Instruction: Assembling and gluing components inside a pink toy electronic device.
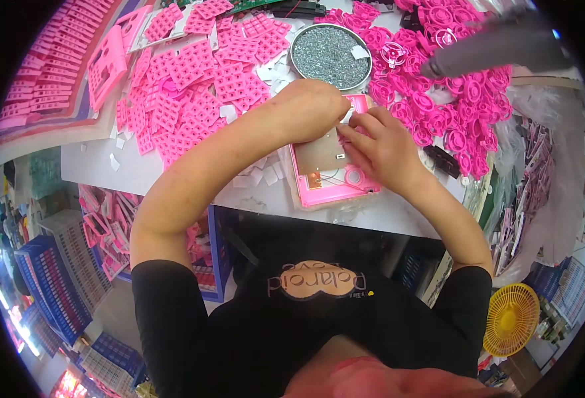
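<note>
In front of me on the table lies a pink plastic casing with a flat grey-brown plate, thin wires and a round opening showing in its near part. Over its upper left part my left hand is curled into a fist, its fingertips hidden underneath. My right hand leans over the casing's right side with bent fingers drawn together beside the left hand. Whatever sits between the fingers of either hand is too small or covered to make out. Just beyond the hands stands a round tin full of small screws.
Pink keypad pieces are heaped on the left, with white paper bits among them. Pink ring-shaped parts pile up on the right. A dark grey arm-like object juts in at upper right. Below stand a blue crate and a yellow basket.
</note>
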Demonstrator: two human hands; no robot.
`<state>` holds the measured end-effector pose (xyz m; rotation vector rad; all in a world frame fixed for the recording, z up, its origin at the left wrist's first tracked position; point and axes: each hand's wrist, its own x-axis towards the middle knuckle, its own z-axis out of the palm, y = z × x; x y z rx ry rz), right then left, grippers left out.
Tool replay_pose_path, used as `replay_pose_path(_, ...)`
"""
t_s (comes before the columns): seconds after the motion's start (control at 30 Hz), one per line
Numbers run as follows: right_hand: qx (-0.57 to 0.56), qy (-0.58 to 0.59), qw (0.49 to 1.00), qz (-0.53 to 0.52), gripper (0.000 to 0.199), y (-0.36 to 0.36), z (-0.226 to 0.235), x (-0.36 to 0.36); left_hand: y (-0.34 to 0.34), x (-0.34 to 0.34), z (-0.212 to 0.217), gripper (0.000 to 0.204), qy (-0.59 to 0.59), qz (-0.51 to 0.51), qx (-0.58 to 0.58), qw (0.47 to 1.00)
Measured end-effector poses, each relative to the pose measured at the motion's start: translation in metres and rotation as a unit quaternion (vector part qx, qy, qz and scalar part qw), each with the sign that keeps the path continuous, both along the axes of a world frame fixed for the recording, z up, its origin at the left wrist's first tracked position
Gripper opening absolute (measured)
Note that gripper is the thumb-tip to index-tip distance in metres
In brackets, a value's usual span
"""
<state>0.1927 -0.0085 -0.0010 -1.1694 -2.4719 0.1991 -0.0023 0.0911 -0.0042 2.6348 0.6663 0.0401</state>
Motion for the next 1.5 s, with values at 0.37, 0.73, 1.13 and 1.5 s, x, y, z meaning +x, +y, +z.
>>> replay_pose_path(0.37, -0.121, 0.035, 0.992, 0.019, 0.018, 0.015, 0.011, 0.013, -0.01, -0.02, 0.0, 0.015, -0.199, 0.095, -0.042, 0.975)
replay_pose_path(0.73, -0.125, -0.136, 0.982, 0.046, 0.022, 0.014, 0.026, 0.001, -0.026, -0.07, -0.006, 0.02, -0.231, 0.387, -0.053, 0.891)
replay_pose_path(1.13, -0.094, 0.106, 0.989, -0.042, 0.02, 0.028, 0.028, 0.012, -0.03, -0.064, -0.006, 0.022, -0.236, 0.364, -0.113, 0.894)
replay_pose_path(1.5, -0.199, 0.235, 0.944, -0.118, 0.024, 0.037, 0.012, -0.027, -0.049, -0.022, -0.02, 0.054, -0.324, 0.234, 0.098, 0.911)
